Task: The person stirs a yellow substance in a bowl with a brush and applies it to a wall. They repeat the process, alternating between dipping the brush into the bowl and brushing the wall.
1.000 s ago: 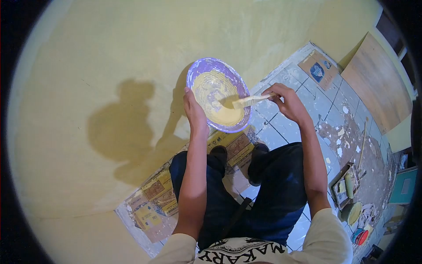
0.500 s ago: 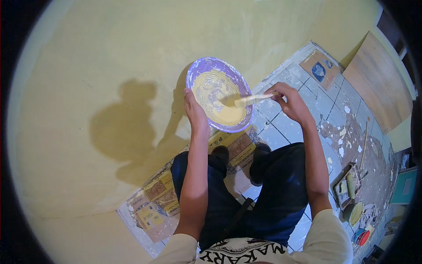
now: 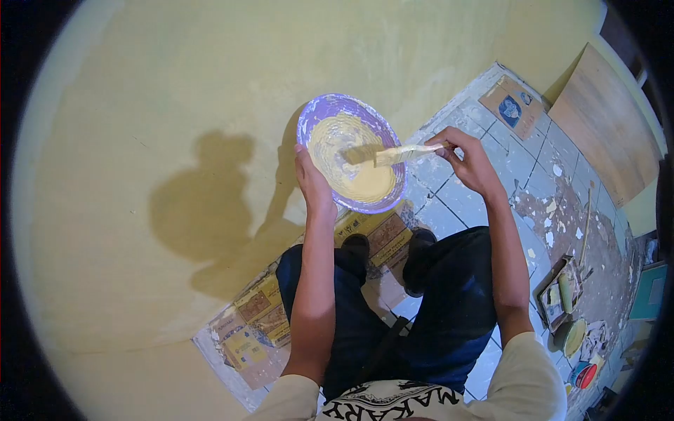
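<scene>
My left hand (image 3: 314, 184) grips the near left rim of a purple basin (image 3: 324, 107), thumb over the edge. The basin is tilted toward me, its ribbed inside smeared with pale yellow paint (image 3: 365, 184) that pools at the lower end. Between the fingers of my right hand (image 3: 463, 158) is the handle of a paintbrush (image 3: 400, 154), also coated in yellow. The brush reaches left across the basin's right rim, its bristles over the paint and casting a shadow there.
A yellow wall (image 3: 175, 84) rises close on the left. Printed cardboard (image 3: 263, 309) lies under my feet along it. On the tiled floor at right are a paint tray with a roller (image 3: 566, 291), a paint bucket (image 3: 574, 338) and a red-lidded can (image 3: 584, 376). A wooden board (image 3: 604, 126) leans behind.
The brush, blurred before, now shows sharply and lies a little higher over the basin. My right hand has shifted slightly up and right. My left hand keeps its hold on the basin.
</scene>
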The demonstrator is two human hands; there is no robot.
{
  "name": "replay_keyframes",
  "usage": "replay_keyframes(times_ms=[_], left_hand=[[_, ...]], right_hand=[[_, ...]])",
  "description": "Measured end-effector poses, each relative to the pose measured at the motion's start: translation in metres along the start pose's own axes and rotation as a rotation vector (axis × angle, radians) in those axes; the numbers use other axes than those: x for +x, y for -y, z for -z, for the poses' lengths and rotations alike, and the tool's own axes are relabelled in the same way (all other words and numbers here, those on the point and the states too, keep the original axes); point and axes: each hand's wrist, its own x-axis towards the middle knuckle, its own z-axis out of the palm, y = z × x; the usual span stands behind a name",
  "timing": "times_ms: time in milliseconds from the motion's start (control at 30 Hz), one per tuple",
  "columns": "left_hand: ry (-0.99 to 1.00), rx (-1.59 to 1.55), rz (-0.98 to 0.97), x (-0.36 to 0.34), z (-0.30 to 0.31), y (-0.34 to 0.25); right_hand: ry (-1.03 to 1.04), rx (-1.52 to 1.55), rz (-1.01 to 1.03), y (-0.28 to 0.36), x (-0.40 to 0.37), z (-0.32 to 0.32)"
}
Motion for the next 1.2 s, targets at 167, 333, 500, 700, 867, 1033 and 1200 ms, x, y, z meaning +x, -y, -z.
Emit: replay_keyframes(times_ms=[167,333,500,700,867,1033,1200], left_hand=[[0.064,0.091,0.006,0.009,0.007,0.005],[0.072,-0.113,0.108,-0.004,0.0,-0.007],[0.118,-0.152,0.152,0.003,0.005,0.001],[0.105,-0.143,0.155,0.004,0.006,0.004],[0.107,-0.042,0.092,0.002,0.001,0.009],[0.132,-0.122,0.07,-0.004,-0.003,0.007],[0.126,-0.203,0.064,0.013,0.004,0.034]], right_hand=[[0.13,-0.18,-0.009,-0.003,0.005,0.002],[0.091,0.034,-0.126,-0.001,-0.002,0.005],[0.163,0.269,-0.142,-0.024,-0.002,0.008],[0.315,0.402,-0.318,-0.014,0.0,0.009],[0.143,0.471,-0.135,-0.017,0.002,-0.002],[-0.192,0.328,-0.13,0.006,0.046,0.01],[-0.427,-0.119,0.057,0.044,0.158,0.075]])
